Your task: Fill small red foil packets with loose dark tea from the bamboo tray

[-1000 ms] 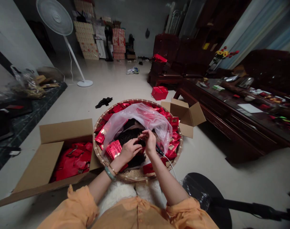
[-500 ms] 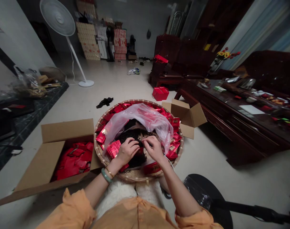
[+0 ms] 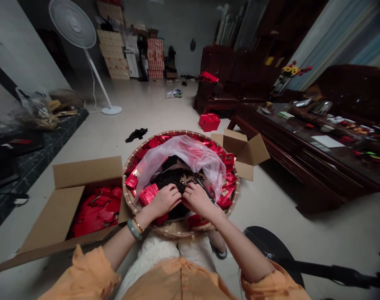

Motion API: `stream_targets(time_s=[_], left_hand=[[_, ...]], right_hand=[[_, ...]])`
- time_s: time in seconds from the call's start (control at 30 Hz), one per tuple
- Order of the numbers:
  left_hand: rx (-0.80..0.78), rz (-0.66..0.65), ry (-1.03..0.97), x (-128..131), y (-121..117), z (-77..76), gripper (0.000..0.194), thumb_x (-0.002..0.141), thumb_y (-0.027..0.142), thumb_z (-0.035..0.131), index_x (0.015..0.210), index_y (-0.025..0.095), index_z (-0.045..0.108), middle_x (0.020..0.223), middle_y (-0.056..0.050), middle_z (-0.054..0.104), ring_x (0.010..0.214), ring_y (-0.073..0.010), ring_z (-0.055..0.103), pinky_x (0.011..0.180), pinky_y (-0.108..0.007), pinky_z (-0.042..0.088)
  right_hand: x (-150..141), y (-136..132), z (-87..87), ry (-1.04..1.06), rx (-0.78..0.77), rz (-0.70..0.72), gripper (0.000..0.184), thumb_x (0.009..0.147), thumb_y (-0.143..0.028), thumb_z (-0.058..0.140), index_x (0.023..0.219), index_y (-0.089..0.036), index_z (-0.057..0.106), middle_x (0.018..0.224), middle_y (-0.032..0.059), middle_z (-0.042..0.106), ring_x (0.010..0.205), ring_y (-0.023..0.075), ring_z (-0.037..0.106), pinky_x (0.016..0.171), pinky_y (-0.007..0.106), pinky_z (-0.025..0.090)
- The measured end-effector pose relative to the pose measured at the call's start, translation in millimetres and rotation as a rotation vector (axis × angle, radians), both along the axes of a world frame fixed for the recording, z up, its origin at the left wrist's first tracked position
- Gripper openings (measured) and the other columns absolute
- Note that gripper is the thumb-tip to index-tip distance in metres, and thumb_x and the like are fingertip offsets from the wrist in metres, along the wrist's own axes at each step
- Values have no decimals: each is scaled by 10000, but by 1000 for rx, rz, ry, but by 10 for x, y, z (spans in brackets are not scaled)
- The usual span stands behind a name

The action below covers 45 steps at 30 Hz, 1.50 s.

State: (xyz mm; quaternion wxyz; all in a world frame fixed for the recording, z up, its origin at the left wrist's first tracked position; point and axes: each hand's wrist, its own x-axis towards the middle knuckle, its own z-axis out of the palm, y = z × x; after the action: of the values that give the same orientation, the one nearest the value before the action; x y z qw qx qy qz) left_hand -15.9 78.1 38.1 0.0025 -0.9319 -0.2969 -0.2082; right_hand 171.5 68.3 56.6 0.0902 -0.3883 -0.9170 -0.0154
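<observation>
A round woven bamboo tray (image 3: pixel 134 208) rests across my lap. In it a translucent plastic bag (image 3: pixel 183 150) lies opened over dark loose leaves (image 3: pixel 169 179) that look like tea. My left hand (image 3: pixel 166 199) and my right hand (image 3: pixel 196 201) meet above the leaves, fingertips pinched close together. Whatever is between them is hidden behind the fingers. Beside my left hand is a small stack of red packets (image 3: pixel 148 193). Behind my right hand a dark, slim object (image 3: pixel 204 186) lies at the bag's edge. More red packets (image 3: pixel 227 161) ring the tray.
An open cardboard box (image 3: pixel 57 214) holding red packets (image 3: pixel 98 208) stands at the left. Another open carton (image 3: pixel 239 146) sits beyond the tray's right side. A black round base (image 3: pixel 271 246) with a pole is at lower right. A long wooden table (image 3: pixel 283 150) runs along the right.
Both hands have drawn closer together and slightly toward my body. The slim dark object behind my right hand has come into view. The camera view has shifted slightly.
</observation>
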Motion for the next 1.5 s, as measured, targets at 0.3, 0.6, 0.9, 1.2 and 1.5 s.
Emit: stream_targets(time_s=[0.3, 0.6, 0.9, 1.2, 1.5], left_hand=[[-15, -25, 110, -42, 82, 78, 121, 862, 162, 498, 903, 210, 601, 780, -46, 635, 958, -228, 546, 864, -405, 423], [-12, -65, 65, -98, 144, 289, 122, 848, 137, 498, 850, 223, 585, 734, -17, 616, 886, -197, 526, 1014, -469, 334], [-75, 241, -461, -45, 1, -116, 672, 761, 304, 646, 1334, 191, 313, 1252, -155, 472, 1192, -274, 460, 979, -478, 412], [-392, 309, -555, 8, 23, -421, 321, 712, 171, 638, 1028, 193, 586, 908, -38, 661, 805, -172, 625, 717, -310, 517], [-538, 265, -661, 0, -25, -287, 197, 691, 163, 638, 806, 198, 481, 1013, -82, 661, 895, -201, 630, 717, -331, 500]], right_hand=[[7, 0, -101, -12, -13, -94, 188, 900, -298, 492, 891, -234, 668, 797, 45, 687, 848, 204, 497, 725, 328, 324], [15, 31, 41, 99, 8, -86, 211, 903, -306, 477, 875, -251, 679, 715, 55, 687, 807, 213, 475, 735, 347, 297], [29, 62, 40, 286, 57, -139, 205, 897, -238, 492, 968, -267, 683, 877, 48, 703, 992, 215, 507, 856, 366, 317], [-111, -152, 214, 326, -34, -64, 213, 869, -240, 536, 1052, -259, 644, 933, 53, 676, 1005, 207, 509, 912, 372, 322], [-135, -143, 266, 511, -274, -97, 46, 770, -243, 672, 796, -264, 704, 802, 1, 690, 915, 177, 561, 912, 370, 320]])
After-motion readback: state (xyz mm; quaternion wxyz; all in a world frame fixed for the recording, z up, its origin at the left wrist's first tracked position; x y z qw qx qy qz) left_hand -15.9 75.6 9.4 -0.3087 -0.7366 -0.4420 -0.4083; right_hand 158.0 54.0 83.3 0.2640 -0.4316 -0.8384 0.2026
